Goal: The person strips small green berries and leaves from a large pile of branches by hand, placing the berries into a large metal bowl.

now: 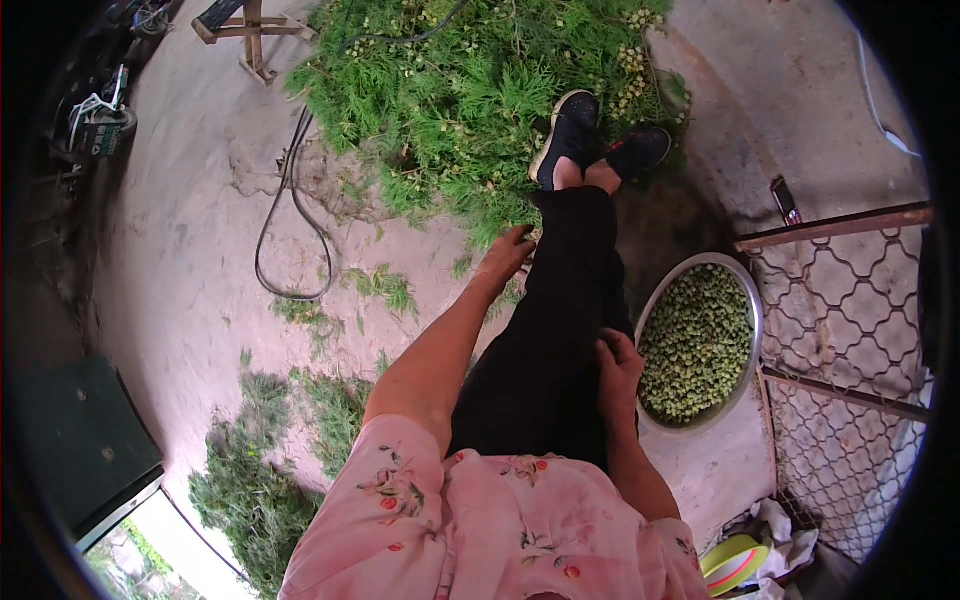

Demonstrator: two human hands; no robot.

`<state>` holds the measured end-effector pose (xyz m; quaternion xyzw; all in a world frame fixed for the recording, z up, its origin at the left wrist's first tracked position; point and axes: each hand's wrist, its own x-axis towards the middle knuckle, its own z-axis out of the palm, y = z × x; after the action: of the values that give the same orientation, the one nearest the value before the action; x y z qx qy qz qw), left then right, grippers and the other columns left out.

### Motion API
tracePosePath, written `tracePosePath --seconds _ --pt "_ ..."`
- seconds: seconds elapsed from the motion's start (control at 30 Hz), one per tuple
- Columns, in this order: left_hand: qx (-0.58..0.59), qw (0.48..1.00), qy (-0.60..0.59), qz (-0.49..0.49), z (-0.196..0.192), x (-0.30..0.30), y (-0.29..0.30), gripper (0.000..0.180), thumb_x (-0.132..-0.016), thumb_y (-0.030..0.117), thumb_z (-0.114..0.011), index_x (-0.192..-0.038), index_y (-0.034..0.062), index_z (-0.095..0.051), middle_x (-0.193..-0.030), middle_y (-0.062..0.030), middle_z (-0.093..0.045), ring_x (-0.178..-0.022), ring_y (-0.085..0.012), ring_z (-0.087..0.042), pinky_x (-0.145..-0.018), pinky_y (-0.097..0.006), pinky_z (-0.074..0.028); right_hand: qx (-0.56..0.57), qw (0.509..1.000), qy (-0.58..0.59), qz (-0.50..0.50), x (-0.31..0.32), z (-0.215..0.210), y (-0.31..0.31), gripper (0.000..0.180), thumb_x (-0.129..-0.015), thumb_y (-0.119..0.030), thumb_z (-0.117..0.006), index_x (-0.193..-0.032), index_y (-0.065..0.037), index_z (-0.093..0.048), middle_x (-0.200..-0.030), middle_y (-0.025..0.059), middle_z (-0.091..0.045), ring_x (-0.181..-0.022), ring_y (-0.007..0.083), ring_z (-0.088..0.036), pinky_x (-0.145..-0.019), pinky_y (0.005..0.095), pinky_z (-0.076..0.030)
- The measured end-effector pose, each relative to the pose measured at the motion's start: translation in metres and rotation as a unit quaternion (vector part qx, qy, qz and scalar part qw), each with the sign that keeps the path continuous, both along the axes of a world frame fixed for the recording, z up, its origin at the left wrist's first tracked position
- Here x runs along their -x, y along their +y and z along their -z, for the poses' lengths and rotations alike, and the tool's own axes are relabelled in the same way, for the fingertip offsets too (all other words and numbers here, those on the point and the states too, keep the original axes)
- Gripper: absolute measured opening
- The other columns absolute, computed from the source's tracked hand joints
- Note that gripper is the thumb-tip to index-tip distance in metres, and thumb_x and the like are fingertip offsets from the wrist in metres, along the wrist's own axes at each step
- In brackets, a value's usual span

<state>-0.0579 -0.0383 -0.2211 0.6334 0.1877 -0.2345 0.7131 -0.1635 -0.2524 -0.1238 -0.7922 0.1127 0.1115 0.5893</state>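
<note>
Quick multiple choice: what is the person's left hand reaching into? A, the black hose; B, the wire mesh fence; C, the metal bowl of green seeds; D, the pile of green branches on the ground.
D: the left hand touches the edge of the green branches, far from the metal bowl.

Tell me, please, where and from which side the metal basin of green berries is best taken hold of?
Probably by its rim: the metal basin is wide, shallow and heaped with green berries, so only the thin edge is free. It lies tilted beside the wire fence, which blocks its far side. The right hand rests on the thigh next to the near rim, so coming from the leg side looks easiest, with the left hand steadying the upper edge.
</note>
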Motion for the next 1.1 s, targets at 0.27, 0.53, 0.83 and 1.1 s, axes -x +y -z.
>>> tracePosePath --seconds 0.27,0.53,0.83,1.1 --pt "-0.253 0.962 -0.094 0.048 0.090 -0.040 -0.023 0.041 -0.074 0.013 -0.053 -0.115 0.0092 -0.051 -0.113 -0.0185 -0.053 -0.108 -0.0346 -0.047 -0.088 -0.041 -0.039 0.027 0.999 0.033 0.008 -0.005 -0.007 0.001 0.013 -0.079 -0.004 -0.054 -0.090 0.001 -0.056 -0.082 0.0022 -0.057 -0.079 0.0101 -0.052 -0.072 0.0227 -0.041" --pt "-0.323 0.928 -0.104 0.157 0.097 -0.058 -0.026 0.050 -0.075 0.016 -0.053 -0.122 0.0077 -0.036 -0.124 -0.0163 -0.044 -0.101 -0.0369 -0.051 -0.082 -0.044 -0.043 0.010 1.000 0.027 0.010 -0.010 -0.010 0.009 0.011 -0.077 0.000 -0.053 -0.088 0.001 -0.055 -0.080 0.0020 -0.055 -0.077 0.0096 -0.050 -0.071 0.0216 -0.040" --pt "-0.465 0.806 -0.236 0.280 0.126 -0.069 -0.006 0.031 -0.075 0.010 -0.049 -0.106 0.0098 -0.051 -0.119 -0.0146 -0.046 -0.093 -0.0322 -0.053 -0.069 -0.043 -0.047 0.053 0.998 -0.008 -0.021 -0.015 -0.008 0.011 0.012 -0.074 0.003 -0.052 -0.086 0.001 -0.054 -0.078 0.0077 -0.054 -0.072 0.0161 -0.052 -0.068 0.0240 -0.042" --pt "-0.526 0.782 -0.266 0.205 0.117 -0.040 0.011 0.016 -0.077 0.020 -0.056 -0.093 0.0220 -0.056 -0.090 -0.0096 -0.053 -0.082 -0.0313 -0.054 -0.073 -0.049 -0.037 0.062 0.997 -0.021 -0.047 -0.016 -0.010 0.013 0.014 -0.075 0.002 -0.050 -0.089 0.001 -0.052 -0.081 0.0045 -0.053 -0.075 0.0117 -0.050 -0.071 0.0226 -0.040"
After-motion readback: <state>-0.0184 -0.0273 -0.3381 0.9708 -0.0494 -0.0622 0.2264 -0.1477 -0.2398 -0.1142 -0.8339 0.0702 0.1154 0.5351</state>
